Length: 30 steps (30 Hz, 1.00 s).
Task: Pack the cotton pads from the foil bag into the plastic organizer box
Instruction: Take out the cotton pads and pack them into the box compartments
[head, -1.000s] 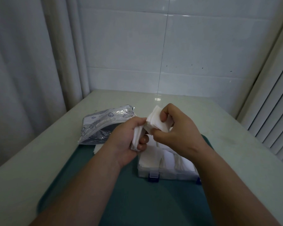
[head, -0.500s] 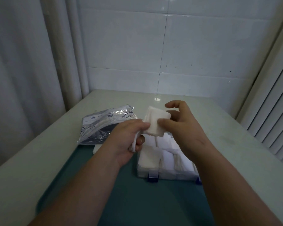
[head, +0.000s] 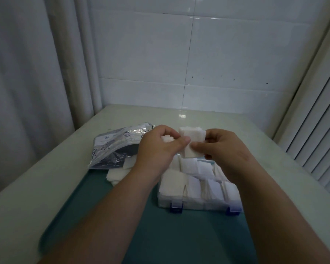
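Note:
Both hands hold a small stack of white square cotton pads (head: 193,139) in the air above the far side of the clear plastic organizer box (head: 198,203). My left hand (head: 160,147) pinches the stack's left edge and curls round a few more pads (head: 167,139). My right hand (head: 220,147) pinches the stack from the right. The box has blue latches at its near side, and its compartments hold white pads. The silver foil bag (head: 114,147) lies open to the left, behind the box.
Loose cotton pads (head: 118,173) lie spilled in front of the bag's mouth. Box and pads sit on a teal mat (head: 160,235) on a pale table (head: 27,206). A curtain hangs left, tiled wall behind, blinds on the right.
Both hands have shifted slightly right and up with the stack. My right hand's fingers, spread half a second ago, now close on the pads; my left thumb has come onto the stack's edge.

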Each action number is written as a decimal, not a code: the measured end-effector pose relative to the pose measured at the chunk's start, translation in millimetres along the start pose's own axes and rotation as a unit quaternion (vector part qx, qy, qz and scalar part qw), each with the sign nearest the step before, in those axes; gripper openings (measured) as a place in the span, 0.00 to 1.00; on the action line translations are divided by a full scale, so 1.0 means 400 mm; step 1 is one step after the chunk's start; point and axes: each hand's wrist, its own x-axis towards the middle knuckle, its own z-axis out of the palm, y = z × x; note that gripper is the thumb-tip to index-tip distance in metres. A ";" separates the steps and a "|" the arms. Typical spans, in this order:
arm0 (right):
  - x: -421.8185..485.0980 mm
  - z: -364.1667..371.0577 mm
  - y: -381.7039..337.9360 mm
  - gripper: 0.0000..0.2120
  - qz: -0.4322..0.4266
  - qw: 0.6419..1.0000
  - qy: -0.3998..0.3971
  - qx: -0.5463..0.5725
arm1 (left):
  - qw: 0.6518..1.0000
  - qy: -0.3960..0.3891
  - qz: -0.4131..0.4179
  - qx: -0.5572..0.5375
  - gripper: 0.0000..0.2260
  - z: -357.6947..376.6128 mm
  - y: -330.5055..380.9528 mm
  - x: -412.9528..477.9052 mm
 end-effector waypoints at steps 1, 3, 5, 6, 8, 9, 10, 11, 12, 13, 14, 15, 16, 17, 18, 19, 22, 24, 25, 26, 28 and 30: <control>0.002 -0.007 0.002 0.07 0.007 1.000 0.001 -0.004 | 1.000 0.000 0.000 0.020 0.10 0.008 0.002 0.001; 0.007 -0.022 0.005 0.09 0.016 1.000 0.011 -0.007 | 0.999 -0.005 -0.010 0.048 0.12 0.020 0.003 0.007; 0.012 -0.032 0.010 0.13 0.030 0.999 0.026 0.004 | 0.998 -0.035 -0.026 0.043 0.12 0.030 0.008 0.013; 0.015 -0.040 0.014 0.15 0.037 0.999 0.034 0.012 | 0.997 -0.049 -0.030 0.042 0.11 0.038 0.013 0.019; 0.025 -0.050 0.026 0.14 0.047 0.998 0.047 0.014 | 0.996 -0.053 -0.029 0.060 0.10 0.057 0.018 0.031; 0.031 -0.053 0.034 0.12 0.052 0.997 0.056 0.005 | 0.995 -0.052 -0.030 0.073 0.10 0.068 0.018 0.035; 0.038 -0.058 0.042 0.10 0.057 0.996 0.067 -0.016 | 0.994 -0.056 -0.032 0.088 0.10 0.081 0.018 0.040; 0.043 -0.060 0.049 0.08 0.063 0.994 0.074 -0.045 | 0.991 -0.064 -0.036 0.109 0.09 0.092 0.015 0.044; 0.046 -0.061 0.053 0.07 0.068 0.992 0.075 -0.081 | 0.987 -0.077 -0.038 0.139 0.09 0.103 0.011 0.047; 0.049 -0.066 0.057 0.06 0.071 0.988 0.073 -0.118 | 0.980 -0.091 -0.037 0.173 0.09 0.115 0.010 0.050; 0.051 -0.067 0.061 0.06 0.073 0.983 0.066 -0.152 | 0.972 -0.104 -0.034 0.207 0.10 0.122 0.006 0.054; 0.053 -0.069 0.063 0.06 0.075 0.978 0.057 -0.185 | 0.964 -0.118 -0.031 0.236 0.10 0.129 0.004 0.055; 0.054 -0.070 0.063 0.07 0.082 0.973 0.045 -0.212 | 0.956 -0.134 -0.027 0.261 0.10 0.135 0.001 0.056; 0.054 -0.069 0.063 0.06 0.091 0.968 0.032 -0.230 | 0.946 -0.148 -0.025 0.286 0.10 0.140 -0.001 0.056; 0.056 -0.065 0.063 0.04 0.103 0.964 0.019 -0.243 | 0.936 -0.161 -0.023 0.311 0.09 0.142 -0.004 0.055; 0.057 -0.062 0.066 0.03 0.116 0.959 0.006 -0.258 | 0.926 -0.173 -0.022 0.334 0.07 0.147 -0.007 0.051; 0.068 -0.051 0.069 0.10 0.153 0.938 -0.031 -0.308 | 0.908 -0.181 -0.010 0.378 0.01 0.155 -0.015 0.036; 0.074 -0.045 0.066 0.11 0.166 0.923 -0.051 -0.344 | 0.902 -0.177 0.006 0.394 0.02 0.160 -0.019 0.027; 0.076 -0.042 0.065 0.12 0.171 0.913 -0.060 -0.364 | 0.899 -0.178 0.013 0.400 0.02 0.161 -0.021 0.025; 0.078 -0.038 0.061 0.14 0.174 0.904 -0.069 -0.385 | 0.898 -0.182 0.016 0.401 0.03 0.160 -0.022 0.024; 0.072 -0.040 0.057 0.17 0.178 0.891 -0.077 -0.411 | 0.902 -0.198 0.006 0.384 0.05 0.153 -0.022 0.027; 0.071 -0.053 0.065 0.16 0.176 0.897 -0.087 -0.397 | 0.903 -0.220 -0.008 0.370 0.09 0.145 -0.021 0.032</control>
